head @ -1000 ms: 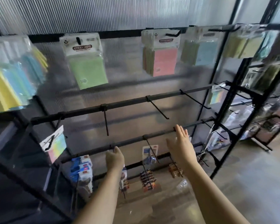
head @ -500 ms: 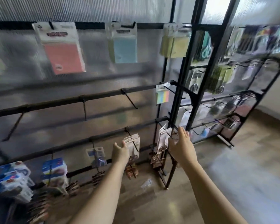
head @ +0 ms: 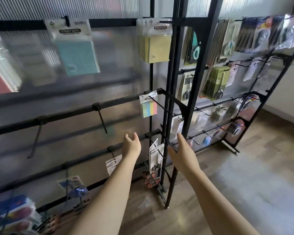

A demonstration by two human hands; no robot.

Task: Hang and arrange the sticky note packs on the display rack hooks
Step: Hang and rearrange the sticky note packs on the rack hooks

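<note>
While ribbed panel blurs, hands (head: 131,146) empty.

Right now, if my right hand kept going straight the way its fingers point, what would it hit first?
Probably the white carded pack hanging just beyond the right hand, beside the black rack upright; depth is unclear.
</note>
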